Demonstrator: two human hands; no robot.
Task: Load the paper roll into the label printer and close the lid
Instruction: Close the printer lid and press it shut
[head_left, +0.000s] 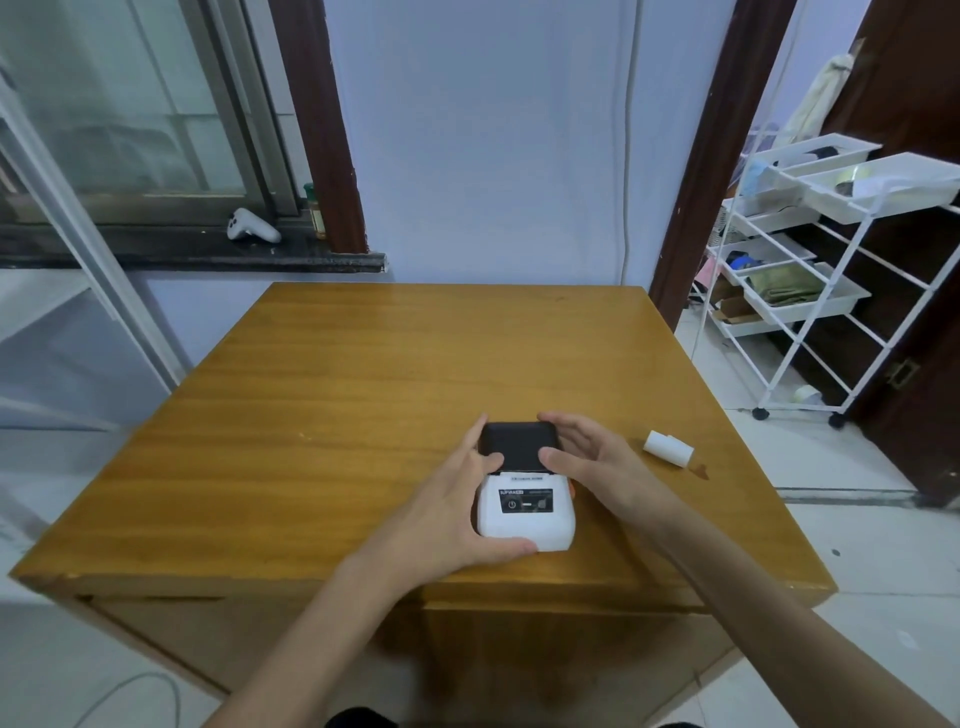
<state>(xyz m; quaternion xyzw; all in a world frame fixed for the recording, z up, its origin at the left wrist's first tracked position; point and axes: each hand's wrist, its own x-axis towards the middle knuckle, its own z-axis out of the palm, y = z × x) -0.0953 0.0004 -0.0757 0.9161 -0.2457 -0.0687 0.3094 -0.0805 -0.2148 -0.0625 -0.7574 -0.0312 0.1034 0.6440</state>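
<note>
A small white label printer (524, 519) with a black control panel sits near the front of the wooden table (363, 395). Its black lid (519, 444) is at the far end; whether it is raised or flat I cannot tell. My left hand (457, 514) grips the printer's left side, thumb under the front edge. My right hand (592, 457) touches the lid's right side, thumb on its near edge. The white paper roll (668, 447) lies on the table to the right, apart from both hands.
A white wire shelf cart (810, 270) with trays stands on the floor to the right of the table. A window sill behind on the left holds a white controller (252, 226) and a bottle (314, 210). The table's front edge is close to my body.
</note>
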